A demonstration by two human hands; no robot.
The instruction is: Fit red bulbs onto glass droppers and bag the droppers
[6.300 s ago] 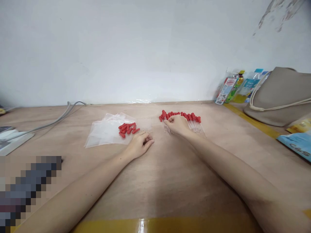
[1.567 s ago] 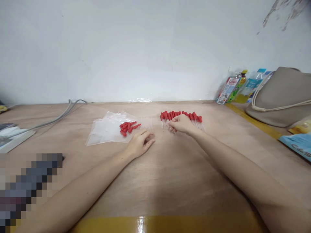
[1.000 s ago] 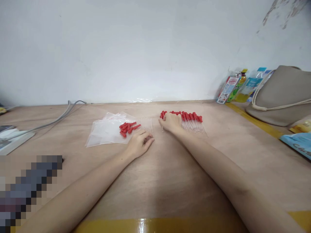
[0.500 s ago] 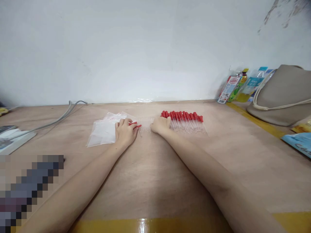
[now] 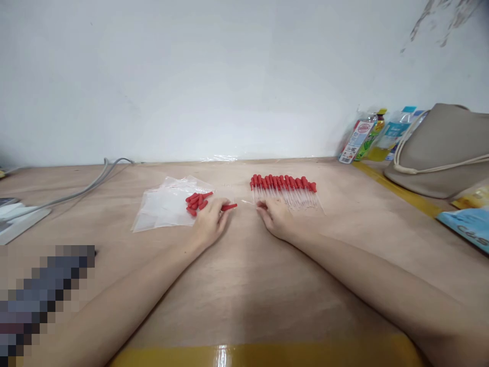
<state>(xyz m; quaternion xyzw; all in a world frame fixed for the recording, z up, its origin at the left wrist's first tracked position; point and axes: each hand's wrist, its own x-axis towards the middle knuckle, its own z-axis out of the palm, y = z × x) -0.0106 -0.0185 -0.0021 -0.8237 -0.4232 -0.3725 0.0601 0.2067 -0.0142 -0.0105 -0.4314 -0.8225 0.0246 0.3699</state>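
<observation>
My left hand [image 5: 209, 223] pinches a red rubber bulb [image 5: 230, 207], its narrow end pointing right. Facing it, my right hand [image 5: 278, 218] is closed on a thin clear tube [image 5: 249, 203] that sticks out to the left. A small gap separates bulb and tube. Just behind my left hand, several loose red bulbs [image 5: 194, 200] lie on a stack of clear plastic bags [image 5: 156, 211]. Beyond my right hand is a row of clear droppers with red bulbs [image 5: 283, 183], side by side on a clear sheet or bag. More clear tubes [image 5: 229, 191] show faintly between the two groups.
A white wall [image 5: 229, 81] closes off the back of the wooden table [image 5: 229, 285]. At the right stand drink containers [image 5: 393, 132], a grey-beige bag [image 5: 439, 153] with a cord and a blue packet [image 5: 464, 229]. A grey cable [image 5: 87, 188] runs along the left.
Both hands have come nearer to me, the right from over the clear tubes, now with one tube in its fingers. The left has shifted right, uncovering the loose bulbs, and keeps a red bulb.
</observation>
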